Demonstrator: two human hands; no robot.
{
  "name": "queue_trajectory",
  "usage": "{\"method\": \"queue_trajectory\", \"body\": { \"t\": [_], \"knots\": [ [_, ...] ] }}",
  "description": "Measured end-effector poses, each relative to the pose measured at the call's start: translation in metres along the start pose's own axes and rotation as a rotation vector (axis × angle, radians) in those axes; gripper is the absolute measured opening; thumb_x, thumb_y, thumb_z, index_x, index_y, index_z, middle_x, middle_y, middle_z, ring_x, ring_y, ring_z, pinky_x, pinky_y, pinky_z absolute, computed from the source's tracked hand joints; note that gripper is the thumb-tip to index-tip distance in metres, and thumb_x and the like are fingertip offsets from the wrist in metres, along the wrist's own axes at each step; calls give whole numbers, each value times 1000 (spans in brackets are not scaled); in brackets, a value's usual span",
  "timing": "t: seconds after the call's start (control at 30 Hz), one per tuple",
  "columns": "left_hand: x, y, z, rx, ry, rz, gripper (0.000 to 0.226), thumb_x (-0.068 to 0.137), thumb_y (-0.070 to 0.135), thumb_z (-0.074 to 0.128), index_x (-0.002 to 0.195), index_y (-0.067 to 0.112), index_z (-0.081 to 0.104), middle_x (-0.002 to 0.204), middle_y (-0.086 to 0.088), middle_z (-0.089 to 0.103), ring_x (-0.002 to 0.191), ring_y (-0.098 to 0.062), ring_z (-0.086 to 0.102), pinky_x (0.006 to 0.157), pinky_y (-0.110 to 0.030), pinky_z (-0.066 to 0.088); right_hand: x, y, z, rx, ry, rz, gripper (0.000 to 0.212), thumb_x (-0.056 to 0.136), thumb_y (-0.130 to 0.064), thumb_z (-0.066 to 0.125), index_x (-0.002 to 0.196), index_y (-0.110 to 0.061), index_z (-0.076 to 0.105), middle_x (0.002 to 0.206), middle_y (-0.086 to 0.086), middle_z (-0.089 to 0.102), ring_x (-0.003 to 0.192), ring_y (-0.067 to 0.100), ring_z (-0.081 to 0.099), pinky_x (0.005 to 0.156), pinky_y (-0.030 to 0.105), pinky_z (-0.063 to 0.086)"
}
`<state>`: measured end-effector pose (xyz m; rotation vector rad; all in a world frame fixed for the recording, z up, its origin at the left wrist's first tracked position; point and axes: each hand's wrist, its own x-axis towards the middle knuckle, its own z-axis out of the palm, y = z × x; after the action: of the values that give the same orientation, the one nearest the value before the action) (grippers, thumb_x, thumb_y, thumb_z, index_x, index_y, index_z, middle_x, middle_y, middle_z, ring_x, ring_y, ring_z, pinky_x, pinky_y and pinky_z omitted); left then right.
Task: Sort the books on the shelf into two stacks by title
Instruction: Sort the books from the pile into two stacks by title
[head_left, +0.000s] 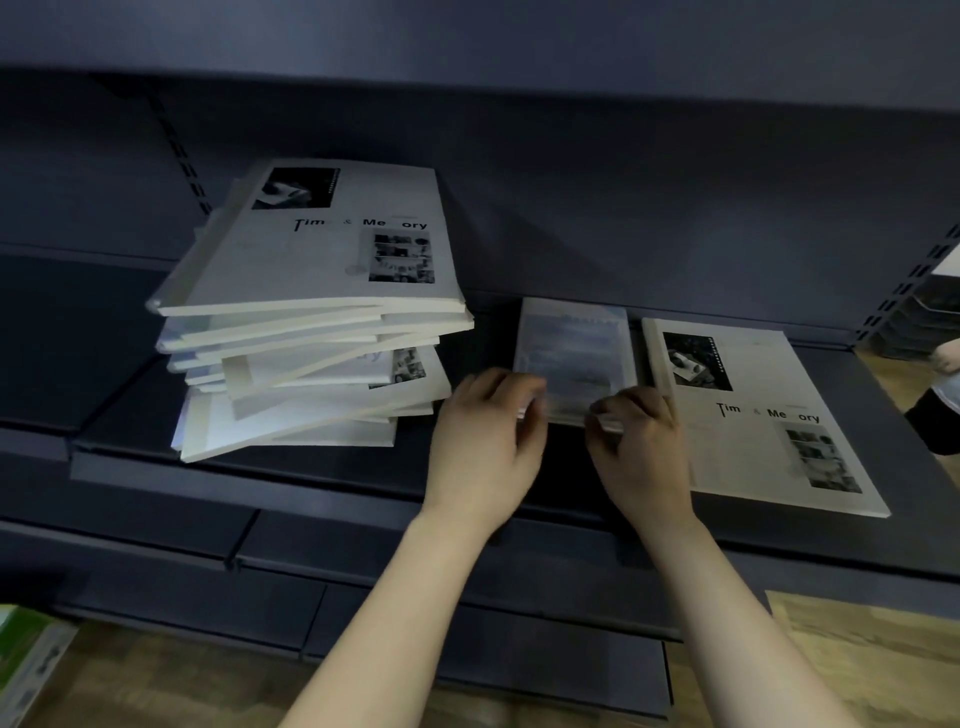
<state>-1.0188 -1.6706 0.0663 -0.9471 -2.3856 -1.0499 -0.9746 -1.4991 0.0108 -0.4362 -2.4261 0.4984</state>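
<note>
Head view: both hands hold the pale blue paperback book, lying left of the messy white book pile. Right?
Not quite. The head view shows the pale blue paperback book lying right of the messy white book pile. The left hand and right hand both hold it.

The pale blue book (574, 358) between your hands is blurred, its title unreadable. Your left hand (483, 447) and right hand (641, 452) blur at its near corners, so their grip cannot be told. The leaning pile (311, 364) hides its lower covers. A green box (26, 660) is cut off at bottom left.
</note>
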Motion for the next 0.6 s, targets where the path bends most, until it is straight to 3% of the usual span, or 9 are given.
{"method": "queue_trajectory", "body": {
  "t": [0.17, 0.27, 0.47, 0.6],
  "knots": [
    [18, 40, -53, -175, 204, 92, 19, 87, 13, 55, 100, 9, 69, 91, -4, 66, 78, -18, 62, 64, -33, 51, -11, -18, 9, 7, -144, -94, 4, 81, -17, 67, 80, -13, 68, 83, 5, 62, 82, 26, 58, 61, 26, 37],
    [31, 37, -85, -56, 298, 72, 24, 87, 20, 53, 103, 12, 69, 93, -2, 68, 83, -17, 63, 67, -34, 52, -16, -25, 14, -33, -156, -127, 4, 79, -16, 68, 82, -13, 70, 85, 6, 62, 84, 27, 56, 62, 29, 42],
    [47, -9, -149, 135, 401, -139, 26, 84, 22, 51, 100, 20, 71, 96, 1, 71, 88, -18, 64, 79, -33, 51, -16, -29, 19, -104, -149, -104, 7, 74, -11, 71, 81, -11, 69, 84, 7, 61, 84, 31, 56, 63, 31, 43],
    [47, -42, -172, 364, 341, -397, 36, 82, 36, 48, 108, 21, 68, 107, -14, 65, 101, -39, 54, 84, -44, 47, -17, -29, 19, -87, -140, -96, 7, 75, -13, 70, 81, -14, 68, 84, 6, 60, 84, 29, 55, 65, 32, 44]
  ]
}}
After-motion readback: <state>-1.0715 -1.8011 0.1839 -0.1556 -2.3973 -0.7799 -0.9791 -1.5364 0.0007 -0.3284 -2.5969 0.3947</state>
